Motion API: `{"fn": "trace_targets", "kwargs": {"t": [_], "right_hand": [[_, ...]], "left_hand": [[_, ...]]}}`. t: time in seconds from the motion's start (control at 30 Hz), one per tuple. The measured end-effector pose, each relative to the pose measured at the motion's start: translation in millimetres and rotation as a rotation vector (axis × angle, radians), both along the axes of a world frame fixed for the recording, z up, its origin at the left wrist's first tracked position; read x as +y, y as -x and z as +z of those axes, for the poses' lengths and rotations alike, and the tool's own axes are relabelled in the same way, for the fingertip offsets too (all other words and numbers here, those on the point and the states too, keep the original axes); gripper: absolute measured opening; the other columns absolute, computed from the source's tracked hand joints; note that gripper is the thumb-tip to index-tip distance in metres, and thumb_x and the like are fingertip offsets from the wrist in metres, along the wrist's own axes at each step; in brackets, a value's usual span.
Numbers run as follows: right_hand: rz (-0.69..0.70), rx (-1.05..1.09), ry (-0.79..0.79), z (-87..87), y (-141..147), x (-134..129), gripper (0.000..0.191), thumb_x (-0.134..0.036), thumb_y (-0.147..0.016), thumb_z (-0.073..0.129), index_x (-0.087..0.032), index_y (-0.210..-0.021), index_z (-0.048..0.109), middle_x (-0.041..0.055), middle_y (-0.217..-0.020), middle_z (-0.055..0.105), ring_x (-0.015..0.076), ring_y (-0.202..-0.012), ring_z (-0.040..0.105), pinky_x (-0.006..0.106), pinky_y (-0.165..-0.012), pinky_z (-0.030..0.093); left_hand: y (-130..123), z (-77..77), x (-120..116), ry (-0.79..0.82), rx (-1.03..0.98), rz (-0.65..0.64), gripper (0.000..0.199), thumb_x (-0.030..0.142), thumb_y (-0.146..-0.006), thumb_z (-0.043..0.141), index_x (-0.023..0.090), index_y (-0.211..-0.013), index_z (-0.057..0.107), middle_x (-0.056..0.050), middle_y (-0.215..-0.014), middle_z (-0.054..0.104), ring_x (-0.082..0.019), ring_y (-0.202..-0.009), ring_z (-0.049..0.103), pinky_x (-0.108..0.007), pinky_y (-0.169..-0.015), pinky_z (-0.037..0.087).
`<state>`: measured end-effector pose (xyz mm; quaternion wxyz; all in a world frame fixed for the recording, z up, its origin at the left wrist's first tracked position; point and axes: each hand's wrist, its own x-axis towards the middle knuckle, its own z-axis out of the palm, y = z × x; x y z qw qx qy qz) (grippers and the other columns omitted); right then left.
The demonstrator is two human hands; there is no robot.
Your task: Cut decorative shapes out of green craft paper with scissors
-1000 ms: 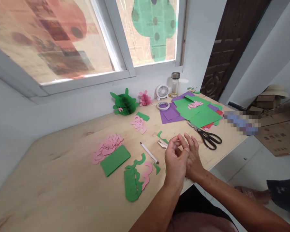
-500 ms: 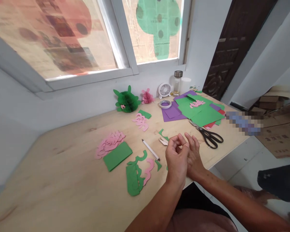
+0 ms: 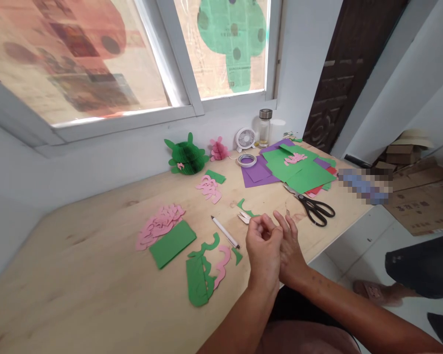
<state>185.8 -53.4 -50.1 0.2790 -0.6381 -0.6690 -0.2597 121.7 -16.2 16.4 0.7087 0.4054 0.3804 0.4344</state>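
Note:
My left hand [image 3: 263, 248] and my right hand [image 3: 292, 253] meet above the front edge of the table. The left has its fingers curled and its thumb pressed in. Behind it, the right hand's fingers are bent, with its thumb and fingertips partly hidden. Whatever they pinch, if anything, does not show. Just past the left fingers lie pale pointed blades [image 3: 244, 216] and a green paper scrap [image 3: 240, 202]. A white pen [image 3: 225, 231] rests to the left. Black-handled scissors [image 3: 313, 206] lie beyond the right hand.
Left of the hands lie pink cut-outs [image 3: 162, 223], a folded green paper [image 3: 173, 244] and green cut pieces [image 3: 197, 282]. Farther back are tape [image 3: 247, 160], green sheets [image 3: 313, 172], a green honeycomb paper figure [image 3: 188, 157], a fan [image 3: 245, 139] and a bottle [image 3: 265, 129]. Another person's leg [image 3: 421, 265] is at right.
The view has shifted slightly to the right, so the table things appear farther left. My hands stay together in nearly the same pose. More of the other person's leg and foot shows.

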Motion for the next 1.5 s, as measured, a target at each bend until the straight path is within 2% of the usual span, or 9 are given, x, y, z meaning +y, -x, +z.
{"fn": "trace_targets", "kwargs": {"t": [0.23,0.37,0.47,0.6,0.63,0.77,0.97,1.23,1.5], "right_hand": [[0.049,-0.009,0.039,1.1,6.6,-2.7,0.040,-0.011,-0.089,0.042,-0.020,-0.127,0.053,0.0124,-0.138,0.051,0.0311,-0.139,0.020,0.057,-0.107,0.023],[0.077,0.039,0.053,3.2,-10.0,-15.8,0.037,-0.016,-0.087,0.049,-0.020,-0.123,0.055,0.0146,-0.141,0.046,0.0358,-0.137,0.025,0.061,-0.103,0.026],[-0.032,0.079,0.123,0.6,-51.3,-33.9,0.037,-0.020,-0.086,0.053,-0.019,-0.123,0.056,0.0157,-0.135,0.052,0.0352,-0.130,0.039,0.060,-0.101,0.031],[-0.394,0.247,-0.048,5.6,-92.2,-53.0,0.033,-0.026,-0.088,0.052,-0.016,-0.118,0.059,0.0194,-0.120,0.060,0.0377,-0.114,0.053,0.059,-0.089,0.043],[-0.379,0.281,-0.066,10.1,-89.2,-54.3,0.034,-0.025,-0.088,0.051,-0.017,-0.120,0.058,0.0185,-0.117,0.062,0.0365,-0.111,0.055,0.058,-0.088,0.045],[0.043,0.239,0.128,28.5,-28.7,-44.7,0.041,-0.013,-0.085,0.052,-0.018,-0.126,0.054,0.0143,-0.122,0.061,0.0315,-0.118,0.050,0.053,-0.096,0.042],[0.147,0.070,0.221,21.6,44.9,-27.6,0.053,-0.009,-0.087,0.044,-0.010,-0.139,0.041,0.0210,-0.141,0.045,0.0350,-0.136,0.027,0.059,-0.101,0.032],[0.172,0.055,0.275,16.4,49.2,-28.1,0.048,-0.010,-0.087,0.044,-0.009,-0.135,0.048,0.0202,-0.136,0.051,0.0361,-0.138,0.020,0.061,-0.103,0.025],[0.206,0.044,0.272,11.7,42.8,-40.2,0.052,-0.013,-0.087,0.046,-0.008,-0.139,0.043,0.0210,-0.139,0.048,0.0401,-0.138,0.018,0.063,-0.102,0.024]], "left_hand": [[1.2,-5.2,-0.7,0.029,0.017,0.034,0.016,0.019,-0.067,0.064,0.019,-0.073,0.049,0.004,-0.066,0.058,-0.012,-0.066,0.058,-0.022,-0.064,0.046],[12.9,1.8,-4.0,0.059,-0.015,-0.146,0.022,0.015,-0.067,0.064,0.019,-0.088,0.059,-0.003,-0.085,0.068,-0.017,-0.086,0.064,-0.028,-0.079,0.047],[29.5,5.6,-4.9,0.064,0.018,-0.154,0.038,0.016,-0.066,0.067,0.019,-0.103,0.064,-0.010,-0.111,0.067,-0.023,-0.110,0.058,-0.032,-0.096,0.040],[47.8,3.4,-5.7,0.071,0.041,-0.170,0.038,0.024,-0.073,0.067,0.019,-0.110,0.064,-0.011,-0.112,0.067,-0.024,-0.115,0.056,-0.036,-0.103,0.036],[50.0,1.7,-6.6,0.099,0.037,-0.173,0.038,0.025,-0.074,0.067,0.019,-0.112,0.064,-0.011,-0.113,0.067,-0.024,-0.115,0.055,-0.036,-0.103,0.036],[53.0,-3.9,-14.2,0.230,-0.063,-0.174,0.045,0.032,-0.074,0.069,0.021,-0.117,0.061,-0.012,-0.125,0.061,-0.025,-0.121,0.052,-0.035,-0.102,0.038],[57.1,-3.3,-22.3,0.267,-0.129,-0.112,0.027,0.025,-0.070,0.072,0.018,-0.095,0.065,-0.008,-0.099,0.069,-0.022,-0.098,0.063,-0.031,-0.086,0.048],[56.8,-12.5,-13.9,0.334,-0.110,0.001,0.019,0.025,-0.068,0.070,0.016,-0.066,0.054,0.002,-0.064,0.058,-0.012,-0.067,0.059,-0.025,-0.069,0.049],[70.5,-5.3,-19.6,0.304,-0.177,-0.235,0.014,0.013,-0.066,0.069,0.014,-0.078,0.062,-0.002,-0.075,0.064,-0.013,-0.075,0.060,-0.024,-0.074,0.047]]}}
